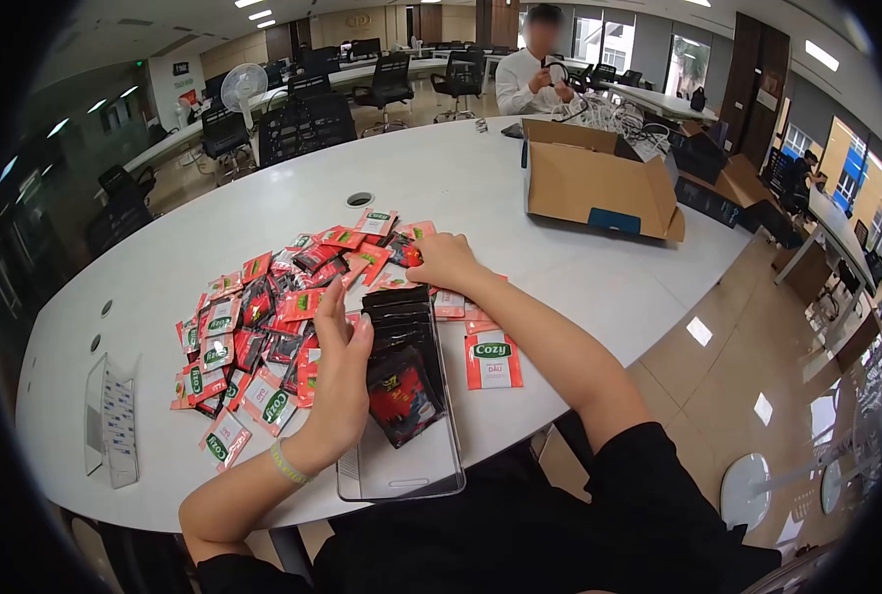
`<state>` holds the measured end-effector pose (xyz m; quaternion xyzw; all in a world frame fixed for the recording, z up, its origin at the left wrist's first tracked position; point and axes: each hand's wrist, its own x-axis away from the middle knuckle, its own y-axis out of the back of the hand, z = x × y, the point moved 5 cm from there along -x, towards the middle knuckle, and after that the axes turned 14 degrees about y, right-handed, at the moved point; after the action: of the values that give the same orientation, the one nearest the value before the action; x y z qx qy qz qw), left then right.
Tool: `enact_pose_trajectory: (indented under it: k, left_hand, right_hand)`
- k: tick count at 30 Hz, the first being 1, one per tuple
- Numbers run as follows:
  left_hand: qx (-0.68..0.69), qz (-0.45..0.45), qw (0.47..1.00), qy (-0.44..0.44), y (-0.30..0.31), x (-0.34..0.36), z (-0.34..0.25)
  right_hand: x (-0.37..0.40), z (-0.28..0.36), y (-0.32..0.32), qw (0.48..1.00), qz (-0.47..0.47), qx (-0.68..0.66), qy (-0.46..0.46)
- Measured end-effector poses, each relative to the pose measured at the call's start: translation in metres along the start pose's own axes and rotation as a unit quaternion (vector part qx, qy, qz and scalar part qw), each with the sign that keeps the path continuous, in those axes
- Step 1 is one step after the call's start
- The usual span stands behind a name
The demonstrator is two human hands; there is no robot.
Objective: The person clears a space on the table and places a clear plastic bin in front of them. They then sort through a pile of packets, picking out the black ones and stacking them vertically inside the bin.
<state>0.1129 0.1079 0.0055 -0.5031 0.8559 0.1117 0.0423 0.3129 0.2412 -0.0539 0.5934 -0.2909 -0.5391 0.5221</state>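
Note:
My left hand (340, 381) is raised at the left side of a clear plastic box (401, 483), fingers stretched out and holding nothing. Inside the box, a row of black sachets (398, 319) stands packed toward the far end, and a black sachet with a red print (401, 396) leans at the front of the row. Beyond the box, my right hand (448, 263) reaches over the pile with curled fingers at the edge of a black-and-red sachet (401, 251). The pile mixes these with red-and-white Cozy sachets (268, 401). One Cozy sachet (493, 360) lies under my right forearm's outer side.
An open cardboard box (599, 188) sits at the far right of the white table (203, 213). A clear stand with a printed card (116, 426) is at the left. Across the table, a person in a white shirt (530, 84) handles a black cable near tangled cables (624, 121).

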Motion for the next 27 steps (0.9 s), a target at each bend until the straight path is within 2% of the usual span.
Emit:
enact_pose_trajectory:
  k: [5, 8, 11, 13, 16, 17, 19, 23, 27]
  left_hand:
    - [-0.032, -0.015, 0.996, -0.084, 0.002, 0.006, -0.003]
    - [-0.039, -0.017, 0.998, -0.043, 0.001, 0.004, -0.003]
    - [-0.078, -0.02, 0.996, 0.036, 0.005, 0.001, 0.003]
    - [-0.051, 0.021, 0.998, 0.003, 0.001, -0.005, 0.001]
    - [-0.076, 0.023, 0.997, 0.007, 0.003, -0.018, 0.005]
    - [-0.082, 0.013, 0.997, -0.002, 0.002, -0.021, 0.005]
    - [-0.128, 0.015, 0.988, -0.08, 0.0, -0.024, 0.006]
    - [-0.14, -0.002, 0.983, -0.118, -0.002, -0.015, -0.004]
    - [-0.159, -0.009, 0.971, -0.181, 0.005, -0.01, -0.007]
  right_hand:
    - [-0.003, 0.0, -0.01, 0.998, -0.046, 0.05, 0.012]
    - [-0.005, -0.002, -0.01, 0.994, -0.044, 0.082, 0.059]
    - [-0.003, 0.0, -0.004, 0.987, -0.132, 0.071, 0.05]
    - [-0.005, -0.002, -0.001, 0.985, -0.161, 0.045, 0.05]
    - [-0.004, -0.002, 0.006, 0.98, -0.182, 0.052, 0.063]
    - [-0.003, -0.002, 0.005, 0.981, -0.178, 0.041, 0.065]
    - [0.004, 0.001, 0.014, 0.953, -0.274, 0.096, 0.087]
    - [0.006, -0.007, 0.02, 0.958, -0.273, 0.066, 0.057]
    - [0.011, -0.012, 0.048, 0.942, -0.33, 0.011, 0.058]
